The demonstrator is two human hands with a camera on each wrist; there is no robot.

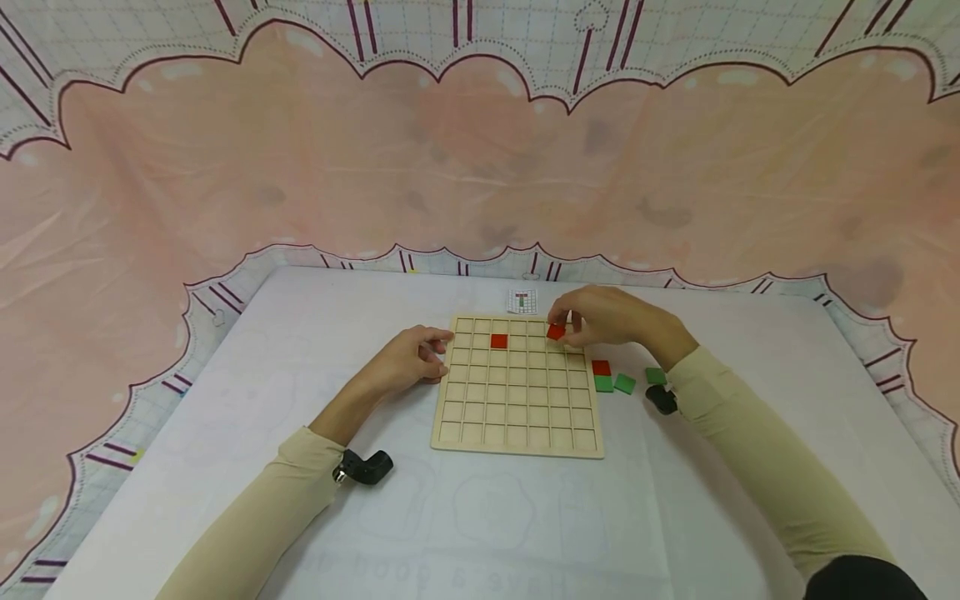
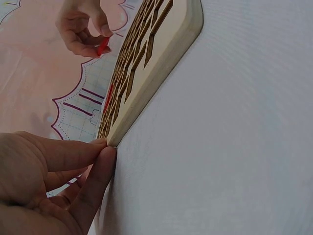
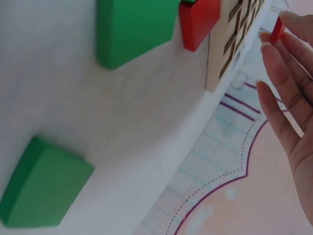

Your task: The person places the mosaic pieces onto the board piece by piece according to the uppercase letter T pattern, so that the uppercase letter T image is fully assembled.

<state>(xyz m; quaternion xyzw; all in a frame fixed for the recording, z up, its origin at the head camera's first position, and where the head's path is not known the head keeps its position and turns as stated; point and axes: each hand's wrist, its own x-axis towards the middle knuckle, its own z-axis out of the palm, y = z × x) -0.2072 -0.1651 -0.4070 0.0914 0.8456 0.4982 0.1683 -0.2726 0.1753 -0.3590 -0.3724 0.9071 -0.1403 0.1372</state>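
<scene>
A pale wooden grid board (image 1: 517, 452) lies flat on the white table with one red square tile (image 1: 498, 341) in a cell near its top. My left hand (image 1: 408, 357) is at the board's left edge, thumb and index fingertips touching it at separate spots. Over the board's upper right, my right hand (image 1: 611, 317) pinches a second red tile (image 1: 555, 332) between thumb and fingers. That pinched tile (image 3: 278, 29) appears tilted on edge in the right wrist view, its other fingers (image 3: 279, 93) spread loosely. From the left wrist view, the tile is raised over the board.
Right of the board lie another red tile (image 1: 601, 367) and several green tiles (image 1: 624, 383). One green tile (image 1: 656, 376) sits near my right wrist. A small printed grid card (image 1: 522, 302) lies behind the board. Patterned cloth (image 1: 465, 192) hangs beyond the table.
</scene>
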